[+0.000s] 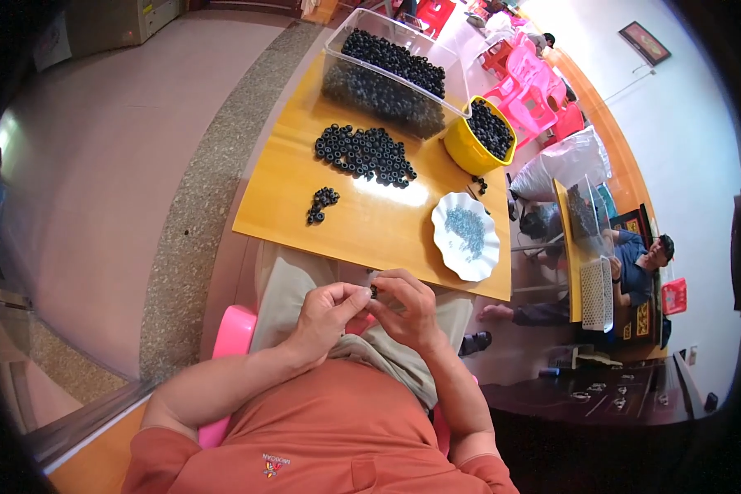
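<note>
Over my lap, just off the table's near edge, both hands meet fingertip to fingertip. My left hand (331, 315) pinches one side of a small black ring-shaped part (374, 291), and my right hand (407, 306) closes on its other side. Fingers cover most of that part. Beyond them on the wooden table (346, 226) lies a spread of several black ring-shaped parts (366, 155), with a smaller cluster (321, 204) nearer to me. A white scalloped plate (487, 259) on the right holds a heap of small bluish clear pieces (465, 230).
A clear plastic bin (457, 103) full of black parts stands at the table's far end. Beside it is a yellow tub (461, 156) of the same parts. Pink chairs (528, 99) are farther back. A person (634, 263) sits at another table on the right, by a white basket (596, 295).
</note>
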A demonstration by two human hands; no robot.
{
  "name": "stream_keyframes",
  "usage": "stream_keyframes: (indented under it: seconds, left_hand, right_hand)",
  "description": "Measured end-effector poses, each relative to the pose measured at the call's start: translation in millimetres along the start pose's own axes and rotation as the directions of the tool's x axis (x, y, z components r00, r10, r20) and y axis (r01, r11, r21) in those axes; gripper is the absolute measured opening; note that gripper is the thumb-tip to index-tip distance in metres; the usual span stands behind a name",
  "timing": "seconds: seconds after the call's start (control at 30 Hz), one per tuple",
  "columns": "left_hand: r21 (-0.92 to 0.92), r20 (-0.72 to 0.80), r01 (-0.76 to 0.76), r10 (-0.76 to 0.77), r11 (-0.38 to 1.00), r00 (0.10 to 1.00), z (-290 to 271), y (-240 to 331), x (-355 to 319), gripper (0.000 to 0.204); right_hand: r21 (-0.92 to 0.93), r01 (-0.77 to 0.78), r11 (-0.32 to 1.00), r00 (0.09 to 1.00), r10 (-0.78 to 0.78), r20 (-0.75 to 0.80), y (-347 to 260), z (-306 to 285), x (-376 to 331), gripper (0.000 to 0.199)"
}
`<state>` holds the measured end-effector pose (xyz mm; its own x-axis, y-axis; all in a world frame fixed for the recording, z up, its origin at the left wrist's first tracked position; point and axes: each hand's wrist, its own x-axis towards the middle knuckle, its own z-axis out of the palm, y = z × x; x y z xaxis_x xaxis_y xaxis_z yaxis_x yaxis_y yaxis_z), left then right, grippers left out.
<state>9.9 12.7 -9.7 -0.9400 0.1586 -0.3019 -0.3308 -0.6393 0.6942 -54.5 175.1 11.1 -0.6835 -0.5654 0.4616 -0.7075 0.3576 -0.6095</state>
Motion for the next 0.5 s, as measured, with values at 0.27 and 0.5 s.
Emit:
stream_keyframes:
  seconds: [0.27,0.5]
  left_hand:
    - [-0.021,-0.041,0.055,-0.056,0.998,0.998,1,1,-3,0.028]
    - [-0.025,-0.004,0.083,-0.083,0.996,0.997,1,4,-3,0.024]
  right_hand:
    - [0.089,-0.263,0.961,0.965,0.260,0.048,27,-27,26,0.028]
    - [0.043,-0.475,0.879,0.876,0.467,0.123,58,-58,64,0.024]
